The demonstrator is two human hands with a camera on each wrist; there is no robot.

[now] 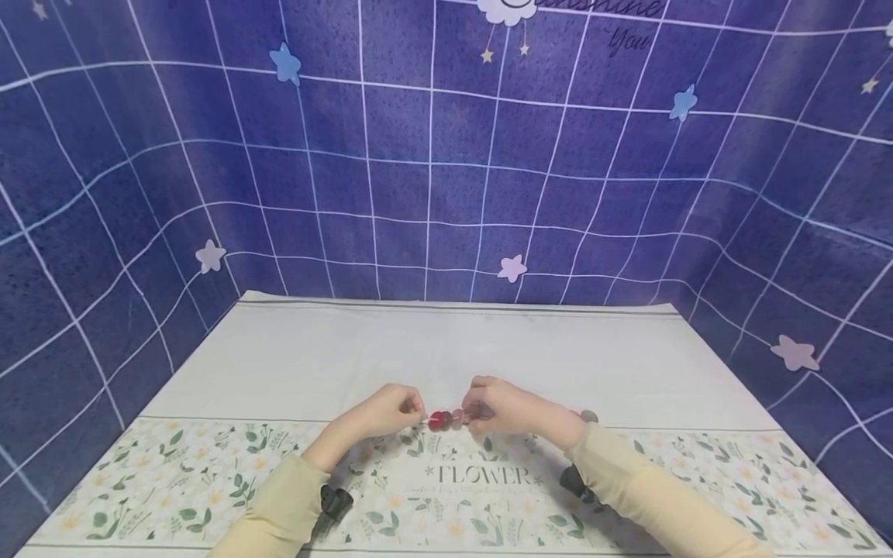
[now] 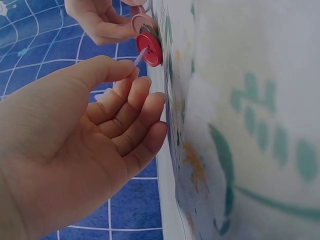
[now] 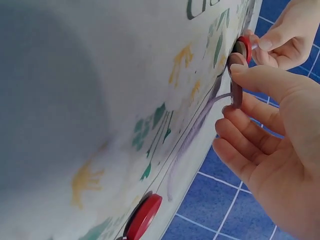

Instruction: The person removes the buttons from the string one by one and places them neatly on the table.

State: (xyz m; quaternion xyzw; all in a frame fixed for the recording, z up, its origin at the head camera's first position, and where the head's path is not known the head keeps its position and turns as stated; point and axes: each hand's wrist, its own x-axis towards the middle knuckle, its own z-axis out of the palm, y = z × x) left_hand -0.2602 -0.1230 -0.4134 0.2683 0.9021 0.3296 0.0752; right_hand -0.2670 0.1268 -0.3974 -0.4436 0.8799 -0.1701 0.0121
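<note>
My left hand (image 1: 393, 408) pinches one end of a lilac cord (image 2: 140, 57) between thumb and index finger, its other fingers loosely bent. The cord comes out of a hole in a red button (image 2: 149, 50). Behind that sit a dark brown button (image 1: 447, 420) and a dusty pink button (image 1: 457, 419), close together in a row. In the right wrist view my right hand (image 3: 275, 120) pinches another dusty pink button (image 3: 237, 91) by its edges. From this button the rest of the cord trails along the cloth. Fingers partly hide the row.
Another red button (image 3: 145, 217) lies on the cloth near the right forearm, a dark one against it. A greyish button (image 1: 589, 416) shows beside that forearm. White cloth with a floral band (image 1: 209, 480) covers the table. A blue grid-patterned curtain (image 1: 460, 194) surrounds its back and sides.
</note>
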